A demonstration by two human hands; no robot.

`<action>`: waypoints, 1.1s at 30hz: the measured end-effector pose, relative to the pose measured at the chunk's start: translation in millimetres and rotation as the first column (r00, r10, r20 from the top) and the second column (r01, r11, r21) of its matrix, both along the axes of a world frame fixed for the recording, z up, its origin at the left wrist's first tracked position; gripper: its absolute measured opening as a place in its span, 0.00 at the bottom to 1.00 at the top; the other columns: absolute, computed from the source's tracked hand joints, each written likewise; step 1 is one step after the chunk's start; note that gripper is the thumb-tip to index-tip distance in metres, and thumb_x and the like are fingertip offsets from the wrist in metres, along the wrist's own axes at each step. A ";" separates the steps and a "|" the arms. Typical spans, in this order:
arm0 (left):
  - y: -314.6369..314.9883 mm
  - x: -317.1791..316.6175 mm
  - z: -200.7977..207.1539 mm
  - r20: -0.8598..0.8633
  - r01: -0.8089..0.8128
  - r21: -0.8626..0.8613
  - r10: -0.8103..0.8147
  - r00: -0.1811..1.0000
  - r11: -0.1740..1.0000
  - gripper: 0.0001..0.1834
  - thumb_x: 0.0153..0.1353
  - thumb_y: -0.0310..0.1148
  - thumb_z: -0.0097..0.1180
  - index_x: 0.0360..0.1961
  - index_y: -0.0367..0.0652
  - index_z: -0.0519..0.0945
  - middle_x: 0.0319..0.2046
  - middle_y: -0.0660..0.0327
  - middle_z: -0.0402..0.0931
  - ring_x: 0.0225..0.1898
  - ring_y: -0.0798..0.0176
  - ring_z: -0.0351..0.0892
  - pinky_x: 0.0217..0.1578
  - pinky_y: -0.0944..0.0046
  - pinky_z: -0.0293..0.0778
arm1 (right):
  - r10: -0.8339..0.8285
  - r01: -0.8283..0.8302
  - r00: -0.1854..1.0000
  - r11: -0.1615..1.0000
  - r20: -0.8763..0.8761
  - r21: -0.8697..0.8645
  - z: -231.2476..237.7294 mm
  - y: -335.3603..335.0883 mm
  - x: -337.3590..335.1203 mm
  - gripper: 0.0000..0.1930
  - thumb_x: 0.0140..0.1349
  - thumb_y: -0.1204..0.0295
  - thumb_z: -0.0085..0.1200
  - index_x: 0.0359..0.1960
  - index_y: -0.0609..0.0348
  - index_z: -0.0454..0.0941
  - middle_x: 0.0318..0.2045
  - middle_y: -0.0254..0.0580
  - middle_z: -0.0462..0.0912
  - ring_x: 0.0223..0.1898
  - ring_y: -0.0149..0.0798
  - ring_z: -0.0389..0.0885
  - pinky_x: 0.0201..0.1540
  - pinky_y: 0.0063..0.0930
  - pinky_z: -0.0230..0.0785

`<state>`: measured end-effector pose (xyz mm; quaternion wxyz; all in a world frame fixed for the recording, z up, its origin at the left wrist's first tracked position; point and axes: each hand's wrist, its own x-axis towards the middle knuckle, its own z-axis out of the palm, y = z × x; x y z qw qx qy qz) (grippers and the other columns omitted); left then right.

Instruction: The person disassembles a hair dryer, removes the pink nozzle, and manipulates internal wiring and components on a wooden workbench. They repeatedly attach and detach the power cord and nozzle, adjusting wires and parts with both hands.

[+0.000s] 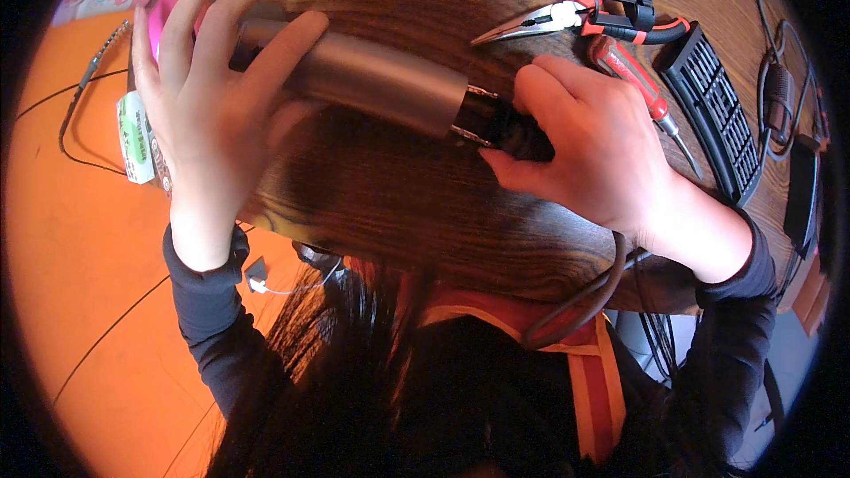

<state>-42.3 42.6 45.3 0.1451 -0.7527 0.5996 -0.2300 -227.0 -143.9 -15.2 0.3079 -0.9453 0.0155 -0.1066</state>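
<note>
A smooth grey-brown metallic tube (381,80) lies slantwise in front of me over the wooden table. From its right end sticks a black inner piece (487,119) with bare metal strips along it. My right hand (593,137) is closed round that black piece, thumb below and fingers above. Over the tube's left end is my left hand (212,80), slightly blurred, its fingers spread and one fingertip over the tube; whether it presses on it I cannot tell. Something pink (168,18) shows behind the left fingers. A brown cord (611,274) hangs below my right wrist.
Beyond my right hand lie red-and-black long-nose pliers (575,13), a red-handled screwdriver (633,75) and a black slotted grille (713,111). A dark cable (779,97) coils at the far right. A white-and-green label (135,137) sits by the table's left edge, above orange flooring (88,230).
</note>
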 end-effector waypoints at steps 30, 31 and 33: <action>-38.7 -35.1 -42.2 -0.456 0.391 -0.296 -0.489 0.744 0.872 0.26 0.37 0.39 0.64 0.43 0.44 0.79 0.42 0.61 0.77 0.41 0.57 0.77 0.48 0.53 0.73 | 0.025 -0.024 0.999 0.999 -0.030 0.044 0.9 -3.3 3.0 0.19 0.37 0.71 0.66 0.26 0.61 0.67 0.25 0.45 0.70 0.27 0.49 0.71 0.28 0.35 0.64; -38.3 -36.5 -43.8 -0.478 0.405 -0.295 -0.500 0.722 0.866 0.25 0.38 0.39 0.64 0.42 0.44 0.79 0.41 0.62 0.77 0.40 0.58 0.77 0.47 0.54 0.74 | 0.027 -0.025 0.999 0.998 -0.044 0.060 1.3 -3.1 2.8 0.19 0.37 0.71 0.67 0.26 0.61 0.67 0.25 0.44 0.70 0.27 0.49 0.71 0.28 0.34 0.64; -39.6 -37.6 -47.1 -0.474 0.424 -0.324 -0.533 0.701 0.845 0.23 0.39 0.40 0.63 0.39 0.44 0.81 0.38 0.62 0.78 0.37 0.60 0.78 0.41 0.58 0.75 | 0.034 -0.028 0.996 0.997 -0.079 0.077 3.5 -4.8 2.0 0.19 0.37 0.70 0.67 0.27 0.61 0.68 0.25 0.44 0.69 0.28 0.49 0.71 0.28 0.34 0.64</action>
